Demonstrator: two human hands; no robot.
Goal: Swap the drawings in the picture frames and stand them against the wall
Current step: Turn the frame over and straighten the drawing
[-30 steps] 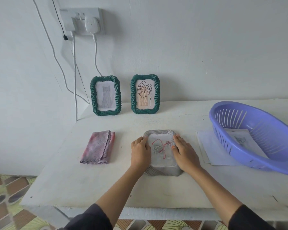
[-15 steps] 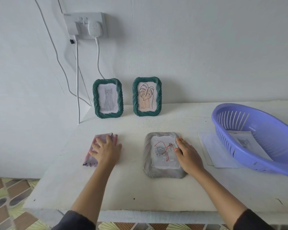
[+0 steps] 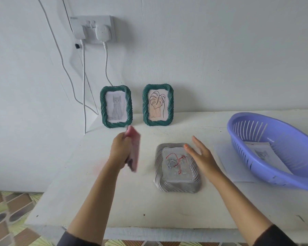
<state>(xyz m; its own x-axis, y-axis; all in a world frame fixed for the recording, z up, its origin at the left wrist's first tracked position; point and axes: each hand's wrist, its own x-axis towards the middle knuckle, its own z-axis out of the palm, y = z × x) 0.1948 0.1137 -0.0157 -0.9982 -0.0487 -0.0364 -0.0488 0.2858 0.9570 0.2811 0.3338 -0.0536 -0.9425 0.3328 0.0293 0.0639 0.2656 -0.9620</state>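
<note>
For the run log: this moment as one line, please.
left hand: holds pink cloth aloft | right hand: open over grey frame | grey frame: flat on table | green cat frame, green leaf frame: upright at wall

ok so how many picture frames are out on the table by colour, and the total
green frames, standing upright: 2
grey frame, lying flat: 1
total: 3
</note>
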